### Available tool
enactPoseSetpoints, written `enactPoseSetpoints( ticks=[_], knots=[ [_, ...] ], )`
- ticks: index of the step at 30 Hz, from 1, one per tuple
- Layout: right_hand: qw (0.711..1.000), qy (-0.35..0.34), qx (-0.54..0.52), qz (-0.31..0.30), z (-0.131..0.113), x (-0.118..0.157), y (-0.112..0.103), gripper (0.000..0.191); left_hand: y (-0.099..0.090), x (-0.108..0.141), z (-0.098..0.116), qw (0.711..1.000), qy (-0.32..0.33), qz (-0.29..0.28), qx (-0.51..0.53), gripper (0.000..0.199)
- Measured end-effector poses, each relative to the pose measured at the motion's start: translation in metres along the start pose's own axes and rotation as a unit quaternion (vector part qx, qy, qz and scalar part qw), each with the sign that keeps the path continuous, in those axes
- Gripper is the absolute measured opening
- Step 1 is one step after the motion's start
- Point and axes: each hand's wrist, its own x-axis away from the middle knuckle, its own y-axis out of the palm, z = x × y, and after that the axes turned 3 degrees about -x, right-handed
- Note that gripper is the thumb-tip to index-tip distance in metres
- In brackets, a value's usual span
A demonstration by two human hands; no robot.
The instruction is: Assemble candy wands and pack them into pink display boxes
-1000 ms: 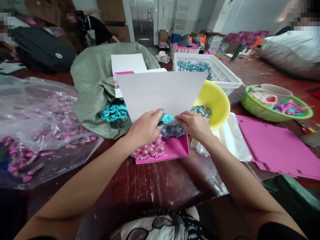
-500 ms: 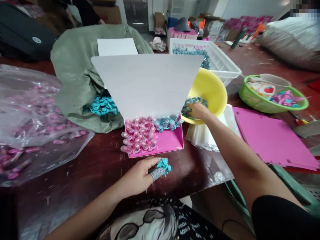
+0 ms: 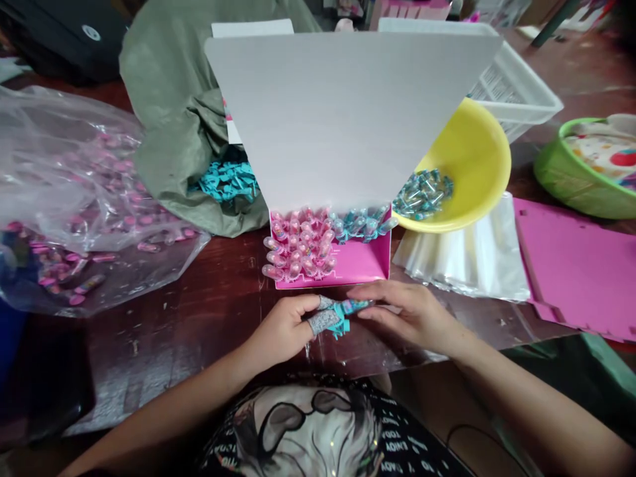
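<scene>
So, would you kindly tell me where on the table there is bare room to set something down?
Bare wood shows on the table between the clear bag and left hand, and between the white crate, green basin and yellow bowl. It is crowded around the pink tray, with the right hand, film sheets and pink boards close by.

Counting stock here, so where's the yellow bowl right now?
In the head view, the yellow plastic bowl sits tilted just right of the pink card tray, behind the pile of clear plastic bags.
</scene>
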Motion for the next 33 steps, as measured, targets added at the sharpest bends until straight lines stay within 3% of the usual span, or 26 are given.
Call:
enactPoseSetpoints(
  ticks=[2, 6, 11, 13, 17, 19, 21, 23, 25, 26, 27, 30, 33],
  knots=[
    [1.0, -0.007, 0.021, -0.007, 0.002, 0.002, 0.013, 0.033, 0.001, -0.002, -0.001, 0.999, 0.022, -0.008, -0.027, 0.022],
    [0.998, -0.02, 0.052, -0.029, 0.007, 0.003, 0.013, 0.032, 0.003, -0.001, 0.001, 0.994, 0.065, 0.003, -0.087, 0.021],
    [0.998, -0.008, 0.058, 0.018, 0.006, 0.007, 0.024, 0.024, 0.009, 0.002, 0.0, 0.978, 0.11, 0.056, -0.167, 0.022],
    [0.998, 0.031, 0.046, 0.028, 0.005, 0.008, 0.032, 0.021, 0.012, 0.003, -0.004, 0.962, 0.132, 0.078, -0.224, 0.023],
    [0.978, 0.191, -0.081, 0.0, 0.0, 0.006, 0.037, 0.024, 0.014, 0.001, -0.006, 0.917, 0.186, 0.088, -0.341, 0.026],
    [0.968, 0.229, -0.103, -0.021, 0.0, 0.003, 0.024, 0.031, 0.012, -0.001, -0.002, 0.904, 0.189, 0.079, -0.375, 0.024],
    [0.974, 0.217, -0.061, 0.005, 0.008, -0.002, -0.004, 0.035, 0.008, -0.002, 0.004, 0.912, 0.163, 0.064, -0.37, 0.02],
    [0.974, 0.192, 0.039, 0.114, 0.027, -0.012, -0.045, 0.035, 0.001, -0.001, 0.01, 0.935, 0.117, 0.052, -0.332, 0.02],
    [0.937, 0.192, 0.185, 0.226, 0.055, -0.028, -0.088, 0.032, -0.003, 0.002, 0.014, 0.958, 0.078, 0.042, -0.273, 0.024],
    [0.911, 0.211, 0.27, 0.228, 0.071, -0.038, -0.106, 0.03, -0.003, 0.003, 0.014, 0.968, 0.068, 0.031, -0.241, 0.024],
    [0.901, 0.231, 0.32, 0.181, 0.088, -0.049, -0.121, 0.027, -0.001, 0.003, 0.013, 0.975, 0.065, 0.021, -0.211, 0.021],
    [0.909, 0.249, 0.324, 0.082, 0.129, -0.082, -0.145, 0.013, 0.011, -0.004, 0.004, 0.984, 0.063, 0.015, -0.169, 0.019],
    [0.919, 0.248, 0.302, 0.049, 0.143, -0.096, -0.149, 0.019, 0.024, -0.01, -0.011, 0.993, 0.028, 0.045, -0.107, 0.019]
  ],
)
